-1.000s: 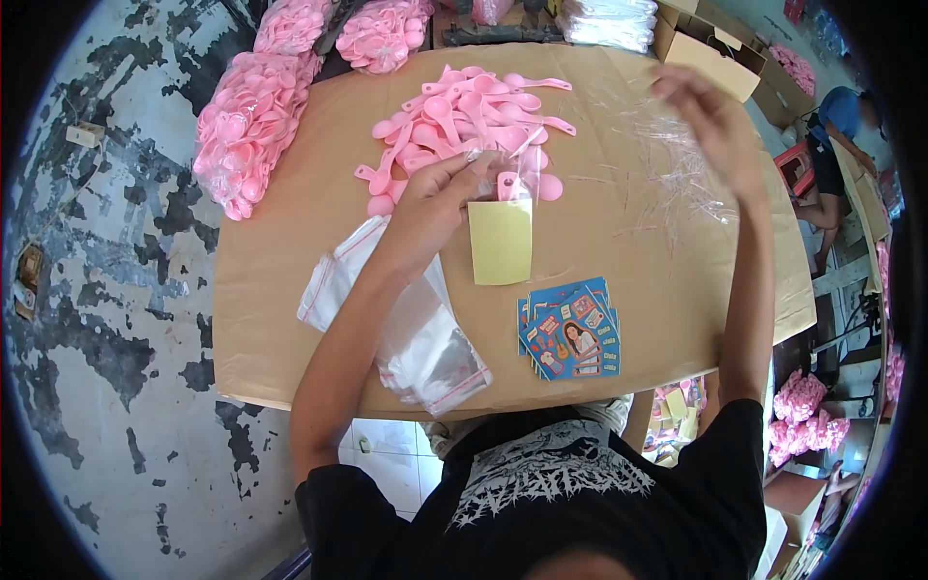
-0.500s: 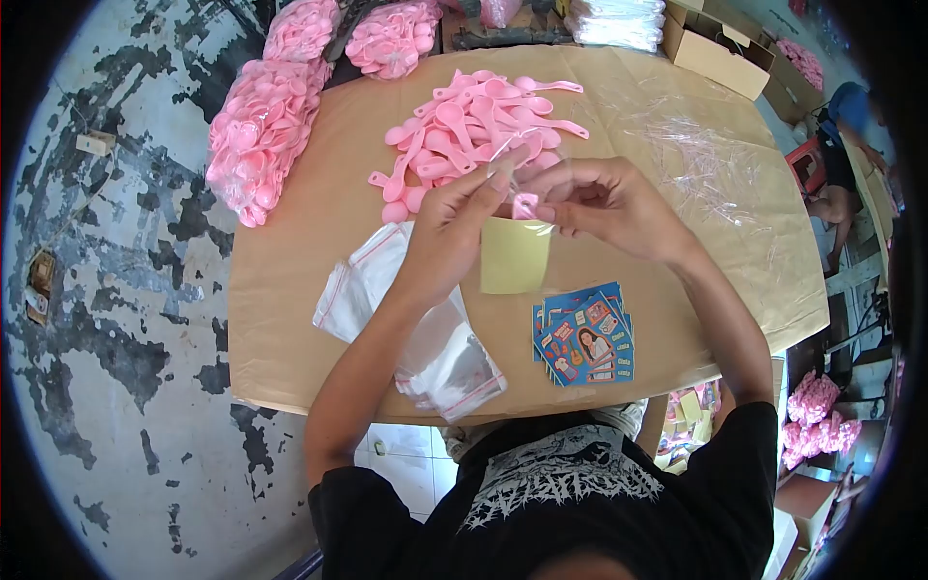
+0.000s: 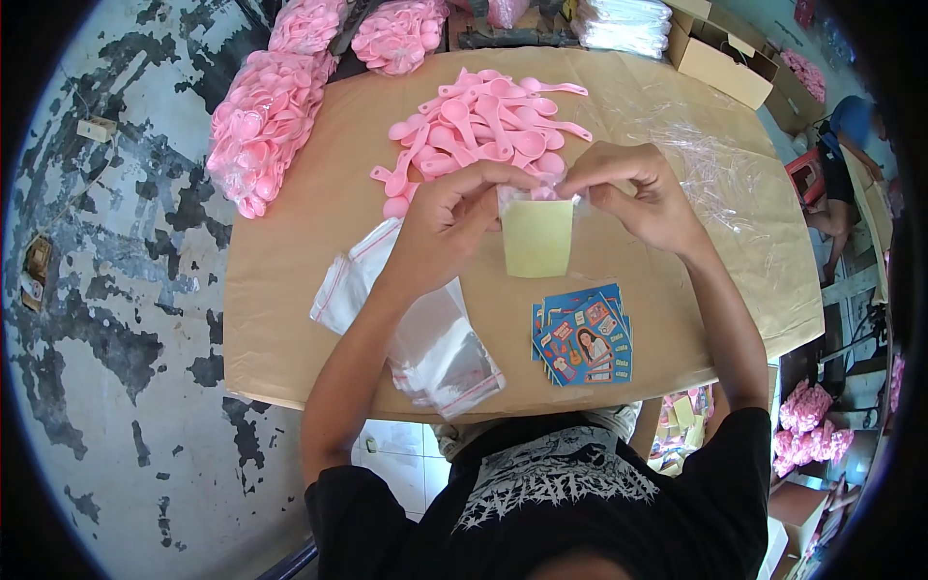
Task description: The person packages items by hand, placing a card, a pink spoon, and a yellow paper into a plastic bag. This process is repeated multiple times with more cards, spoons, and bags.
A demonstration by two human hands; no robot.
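Between my two hands is a small clear plastic bag [image 3: 582,205] with a pale yellow-green card [image 3: 537,240] in it. Something pink, likely a spoon's end, shows at the bag's top edge, partly hidden by fingers. My left hand [image 3: 449,217] pinches the bag's upper left corner. At the upper right, my right hand [image 3: 638,198] grips it with bent fingers. Behind the hands lies a loose heap of pink plastic spoons [image 3: 469,126]. Below my left forearm are flat clear bags [image 3: 445,353] with red-lined edges. Blue printed cards [image 3: 585,338] lie fanned in a stack nearer my body.
Brown paper covers the table [image 3: 280,319]. Large bags of pink spoons [image 3: 261,135] stand at its left edge. Thin clear plastic strips [image 3: 710,169] litter the right side. A cardboard box [image 3: 720,63] sits at the back right; another person [image 3: 839,179] is beyond the table's right side.
Both hands have shifted slightly right and up with the bag and card. My right hand has moved out toward the bag's right corner, and the card now hangs straighter.
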